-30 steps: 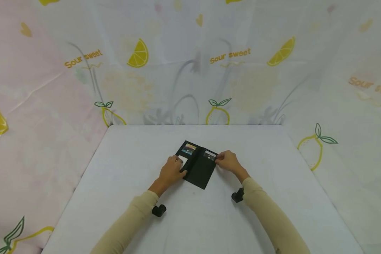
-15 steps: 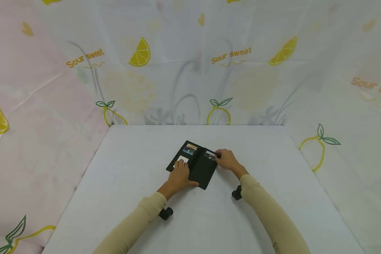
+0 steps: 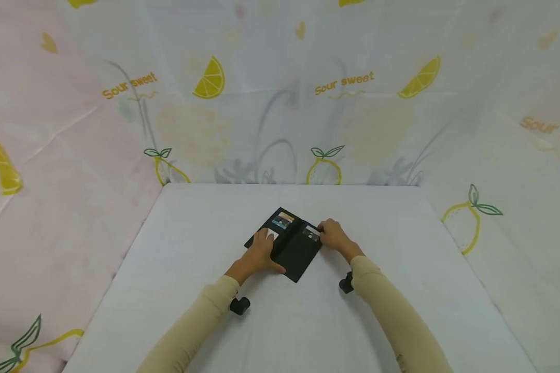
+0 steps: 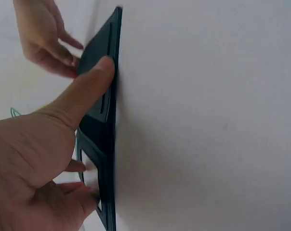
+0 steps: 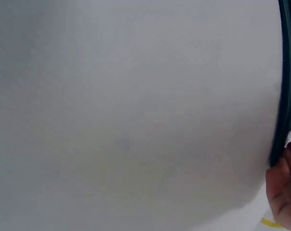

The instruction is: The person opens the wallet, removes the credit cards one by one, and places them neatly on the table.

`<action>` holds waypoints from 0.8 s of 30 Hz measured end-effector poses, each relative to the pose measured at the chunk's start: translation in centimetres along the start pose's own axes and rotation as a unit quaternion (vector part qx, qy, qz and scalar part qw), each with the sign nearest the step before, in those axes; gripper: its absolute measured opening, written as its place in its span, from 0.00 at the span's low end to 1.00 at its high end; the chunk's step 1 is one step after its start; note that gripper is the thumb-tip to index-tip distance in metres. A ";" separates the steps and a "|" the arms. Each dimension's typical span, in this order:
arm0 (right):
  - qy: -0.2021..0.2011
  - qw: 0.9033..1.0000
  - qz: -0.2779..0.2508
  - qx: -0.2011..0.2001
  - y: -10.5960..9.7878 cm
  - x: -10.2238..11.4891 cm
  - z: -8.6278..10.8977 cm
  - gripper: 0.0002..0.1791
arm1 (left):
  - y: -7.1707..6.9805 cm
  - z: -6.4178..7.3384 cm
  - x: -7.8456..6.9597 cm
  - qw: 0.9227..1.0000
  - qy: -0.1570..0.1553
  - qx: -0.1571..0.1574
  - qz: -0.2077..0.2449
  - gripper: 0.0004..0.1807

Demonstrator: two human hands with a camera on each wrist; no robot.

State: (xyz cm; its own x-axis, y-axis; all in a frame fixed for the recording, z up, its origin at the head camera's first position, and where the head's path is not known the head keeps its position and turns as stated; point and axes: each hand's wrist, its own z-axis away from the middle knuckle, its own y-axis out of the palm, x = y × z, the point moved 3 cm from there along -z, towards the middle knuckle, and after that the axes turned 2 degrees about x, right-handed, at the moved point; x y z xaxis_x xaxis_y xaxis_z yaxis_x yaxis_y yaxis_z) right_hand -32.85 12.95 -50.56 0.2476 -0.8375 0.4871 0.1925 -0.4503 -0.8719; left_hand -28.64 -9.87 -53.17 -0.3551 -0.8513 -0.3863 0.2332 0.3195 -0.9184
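Observation:
A dark bifold wallet (image 3: 299,255) lies spread open on the white table, tilted in the head view. A colourful card (image 3: 282,220) sits in its upper left slot, and a white card (image 3: 273,234) below it is partly covered by fingers. Another card (image 3: 311,233) shows at the top of the right side. My left hand (image 3: 259,254) rests on the left half; in the left wrist view its thumb (image 4: 90,89) lies straight across the wallet and its fingertips touch the white card (image 4: 90,173). My right hand (image 3: 334,234) pinches the wallet's upper right edge; the right wrist view shows this corner (image 5: 276,156).
The white tabletop (image 3: 205,217) spreads around the wallet. A lemon-patterned cloth (image 3: 261,114) hangs behind and along the sides. Small black wrist cameras (image 3: 240,305) sit under both sleeves.
My left hand slid right across the wallet, uncovering more of its left edge, then back slightly left. The right hand stays at the upper right edge. The wallet has turned a little.

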 end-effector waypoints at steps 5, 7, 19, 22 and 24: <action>0.070 0.996 -0.009 0.047 0.2 0.2 1.5 0.12 | -2.2 -0.9 2.1 0.999 0.009 0.044 -0.008 0.64; 0.095 0.992 -0.021 0.081 0.4 0.4 2.3 0.10 | -3.0 -1.2 2.6 0.999 0.012 0.046 -0.006 0.62; 0.073 0.988 -0.073 0.115 -0.1 1.8 3.4 0.10 | -3.0 -1.4 4.4 0.996 0.012 0.009 0.089 0.44; 0.062 0.988 -0.104 0.092 -1.0 1.7 2.5 0.11 | -2.6 -1.5 4.4 0.991 0.013 -0.035 0.128 0.43; 0.052 0.988 -0.127 0.073 -1.4 1.6 1.9 0.12 | -2.3 -1.6 4.3 0.987 0.015 -0.058 0.152 0.45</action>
State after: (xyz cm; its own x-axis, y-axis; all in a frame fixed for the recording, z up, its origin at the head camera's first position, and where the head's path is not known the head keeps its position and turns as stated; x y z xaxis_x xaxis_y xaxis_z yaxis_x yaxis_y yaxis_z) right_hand -30.91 12.80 -48.44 0.0761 -0.7343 0.6746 0.3724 -0.6066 -0.7023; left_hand -32.14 -13.65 -52.84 -0.3113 -0.6966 -0.6464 0.2289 0.6052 -0.7624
